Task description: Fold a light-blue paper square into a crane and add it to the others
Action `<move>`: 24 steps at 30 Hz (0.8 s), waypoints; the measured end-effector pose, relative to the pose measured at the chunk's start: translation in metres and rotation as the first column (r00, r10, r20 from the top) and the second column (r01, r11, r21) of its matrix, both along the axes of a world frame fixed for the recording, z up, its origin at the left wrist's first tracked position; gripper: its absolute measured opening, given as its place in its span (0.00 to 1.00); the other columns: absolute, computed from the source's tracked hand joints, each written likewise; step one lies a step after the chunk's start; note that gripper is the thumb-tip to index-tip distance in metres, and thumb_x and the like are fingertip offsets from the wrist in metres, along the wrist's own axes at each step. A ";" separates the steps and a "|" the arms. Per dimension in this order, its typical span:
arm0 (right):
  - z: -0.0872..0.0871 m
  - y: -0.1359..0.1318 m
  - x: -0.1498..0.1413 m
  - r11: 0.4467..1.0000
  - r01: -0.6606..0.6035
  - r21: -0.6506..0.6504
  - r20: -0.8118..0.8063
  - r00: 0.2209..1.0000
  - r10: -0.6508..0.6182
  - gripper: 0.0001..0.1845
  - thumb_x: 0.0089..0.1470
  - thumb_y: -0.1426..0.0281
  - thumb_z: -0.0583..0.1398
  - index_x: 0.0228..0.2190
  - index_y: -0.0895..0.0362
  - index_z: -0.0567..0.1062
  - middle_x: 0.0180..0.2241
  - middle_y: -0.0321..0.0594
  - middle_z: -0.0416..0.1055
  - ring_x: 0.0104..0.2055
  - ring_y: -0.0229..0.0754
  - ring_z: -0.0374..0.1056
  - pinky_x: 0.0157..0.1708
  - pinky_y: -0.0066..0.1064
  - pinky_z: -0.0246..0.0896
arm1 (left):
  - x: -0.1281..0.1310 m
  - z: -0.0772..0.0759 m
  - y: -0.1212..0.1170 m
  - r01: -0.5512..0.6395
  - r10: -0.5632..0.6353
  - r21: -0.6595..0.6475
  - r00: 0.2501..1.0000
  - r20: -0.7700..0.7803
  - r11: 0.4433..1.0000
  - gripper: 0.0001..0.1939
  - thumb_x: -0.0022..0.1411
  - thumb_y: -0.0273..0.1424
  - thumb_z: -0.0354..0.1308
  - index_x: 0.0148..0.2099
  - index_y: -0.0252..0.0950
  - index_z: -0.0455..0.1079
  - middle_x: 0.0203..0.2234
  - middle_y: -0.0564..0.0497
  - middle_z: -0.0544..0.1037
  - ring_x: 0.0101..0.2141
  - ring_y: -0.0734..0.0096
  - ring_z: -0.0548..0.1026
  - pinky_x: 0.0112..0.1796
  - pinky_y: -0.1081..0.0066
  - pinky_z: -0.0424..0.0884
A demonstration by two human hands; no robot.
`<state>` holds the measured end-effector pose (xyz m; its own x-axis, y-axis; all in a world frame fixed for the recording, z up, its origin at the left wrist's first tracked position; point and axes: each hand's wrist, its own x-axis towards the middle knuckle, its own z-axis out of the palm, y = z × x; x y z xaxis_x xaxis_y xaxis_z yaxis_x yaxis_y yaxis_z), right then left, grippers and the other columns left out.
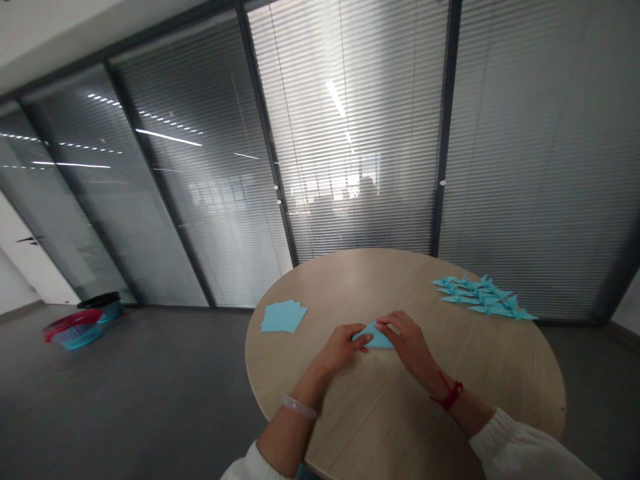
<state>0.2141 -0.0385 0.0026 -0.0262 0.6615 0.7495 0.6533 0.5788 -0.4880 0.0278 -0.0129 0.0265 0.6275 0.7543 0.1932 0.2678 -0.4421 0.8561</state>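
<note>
A sheet of blue paper, folded into a triangle, is between my hands at the middle of the round table. My left hand grips its left corner, with the thumb on top and the fingers partly under it. At the upper right edge, my right hand pinches the paper between thumb and fingers. A loose stack of blue paper sheets lies to the left of my hands. Over on the right, several folded blue paper cranes stand close together in rows.
The round wooden table has its far edge near a glass wall with blinds. On the floor at the left stand a red and blue basket and a dark-rimmed blue one. A white door is at the far left.
</note>
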 end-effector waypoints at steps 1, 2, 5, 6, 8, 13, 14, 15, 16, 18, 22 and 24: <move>0.000 0.000 0.000 1.000 -0.001 0.004 0.001 1.000 0.001 0.16 0.59 0.58 0.53 0.31 0.54 0.76 0.31 0.41 0.75 0.36 0.44 0.68 0.39 0.38 0.65 | 0.000 0.000 0.000 0.003 -0.003 -0.003 1.000 0.003 1.000 0.19 0.59 0.45 0.53 0.34 0.32 0.73 0.24 0.51 0.72 0.26 0.71 0.67 0.30 0.75 0.62; 0.000 0.000 0.000 1.000 0.000 0.010 0.001 1.000 0.000 0.17 0.59 0.58 0.53 0.30 0.54 0.76 0.31 0.41 0.75 0.36 0.44 0.69 0.39 0.38 0.65 | 0.000 0.000 0.000 0.004 -0.004 -0.007 1.000 0.007 1.000 0.19 0.59 0.45 0.53 0.34 0.32 0.73 0.24 0.51 0.72 0.26 0.71 0.67 0.30 0.75 0.63; 0.000 0.000 -0.001 1.000 0.002 0.021 -0.001 1.000 -0.002 0.17 0.59 0.57 0.53 0.30 0.53 0.76 0.31 0.41 0.75 0.36 0.44 0.69 0.38 0.38 0.65 | 0.000 0.001 -0.001 -0.004 0.004 -0.010 1.000 0.006 1.000 0.19 0.58 0.45 0.54 0.34 0.32 0.73 0.23 0.52 0.72 0.26 0.71 0.67 0.30 0.75 0.62; 0.000 0.000 -0.001 1.000 0.002 0.021 -0.001 1.000 -0.002 0.17 0.59 0.57 0.53 0.30 0.53 0.76 0.31 0.41 0.75 0.36 0.44 0.69 0.38 0.38 0.65 | 0.000 0.002 -0.001 -0.007 0.007 -0.011 1.000 0.006 1.000 0.19 0.58 0.45 0.54 0.34 0.32 0.73 0.23 0.52 0.72 0.26 0.72 0.67 0.30 0.75 0.62; 0.000 0.000 0.000 1.000 0.000 0.016 -0.002 1.000 0.000 0.17 0.59 0.57 0.53 0.30 0.53 0.76 0.31 0.41 0.75 0.36 0.44 0.69 0.38 0.38 0.65 | 0.001 0.004 -0.003 -0.005 0.006 -0.022 1.000 0.016 1.000 0.19 0.57 0.45 0.54 0.33 0.32 0.73 0.23 0.52 0.72 0.26 0.71 0.67 0.30 0.74 0.63; -0.002 0.002 0.000 1.000 -0.010 0.001 -0.015 1.000 0.010 0.16 0.59 0.57 0.53 0.29 0.53 0.75 0.31 0.41 0.74 0.36 0.44 0.69 0.39 0.38 0.65 | 0.002 0.006 -0.005 0.002 -0.001 -0.042 0.999 0.032 0.999 0.20 0.57 0.45 0.54 0.33 0.32 0.73 0.23 0.52 0.71 0.25 0.71 0.68 0.30 0.74 0.64; -0.002 0.002 0.000 1.000 -0.011 -0.008 -0.015 1.000 0.011 0.16 0.59 0.58 0.54 0.29 0.54 0.75 0.31 0.41 0.74 0.36 0.44 0.68 0.39 0.39 0.65 | 0.002 0.006 -0.005 0.004 -0.003 -0.037 1.000 0.031 0.999 0.20 0.57 0.45 0.54 0.34 0.32 0.73 0.24 0.52 0.72 0.25 0.71 0.68 0.30 0.74 0.64; -0.002 0.002 0.000 1.000 -0.014 -0.018 -0.015 1.000 0.013 0.16 0.59 0.58 0.54 0.30 0.54 0.75 0.32 0.41 0.74 0.36 0.44 0.68 0.40 0.39 0.64 | 0.002 0.006 -0.005 0.008 -0.007 -0.032 1.000 0.030 0.999 0.19 0.58 0.45 0.54 0.34 0.32 0.73 0.24 0.52 0.72 0.26 0.71 0.68 0.30 0.74 0.63; -0.002 0.002 0.000 0.999 -0.017 -0.030 -0.016 1.000 0.016 0.15 0.59 0.58 0.54 0.30 0.54 0.74 0.32 0.41 0.74 0.37 0.44 0.68 0.40 0.38 0.64 | 0.001 0.005 -0.004 0.011 -0.011 -0.025 1.000 0.026 1.000 0.19 0.58 0.45 0.53 0.34 0.32 0.73 0.24 0.52 0.72 0.26 0.71 0.68 0.31 0.74 0.63; -0.001 0.000 0.000 0.999 -0.025 -0.046 -0.023 0.999 0.024 0.14 0.59 0.59 0.54 0.31 0.54 0.74 0.32 0.40 0.74 0.37 0.44 0.68 0.40 0.38 0.64 | 0.000 0.004 -0.003 0.020 -0.020 -0.015 1.000 0.019 1.000 0.19 0.59 0.44 0.53 0.34 0.32 0.73 0.24 0.52 0.72 0.26 0.71 0.68 0.31 0.74 0.63; 0.003 -0.003 -0.002 0.996 -0.061 -0.069 -0.030 0.998 0.059 0.13 0.58 0.60 0.55 0.36 0.54 0.74 0.34 0.40 0.74 0.39 0.44 0.68 0.41 0.37 0.64 | -0.001 0.002 -0.002 0.056 -0.056 -0.026 0.998 0.011 0.998 0.19 0.59 0.45 0.53 0.35 0.33 0.73 0.25 0.52 0.73 0.27 0.71 0.68 0.32 0.74 0.63; 0.004 -0.004 -0.003 0.993 -0.078 -0.084 -0.028 0.997 0.075 0.13 0.58 0.60 0.55 0.35 0.54 0.74 0.34 0.40 0.73 0.38 0.44 0.69 0.41 0.37 0.64 | -0.001 0.002 -0.002 0.072 -0.071 -0.042 0.997 0.016 0.997 0.19 0.59 0.45 0.53 0.35 0.33 0.74 0.25 0.51 0.73 0.27 0.71 0.68 0.32 0.74 0.63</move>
<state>0.2110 -0.0430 0.0069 -0.0609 0.7195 0.6918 0.5956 0.5824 -0.5533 0.0270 -0.0146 0.0281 0.6775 0.7153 0.1713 0.2247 -0.4231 0.8778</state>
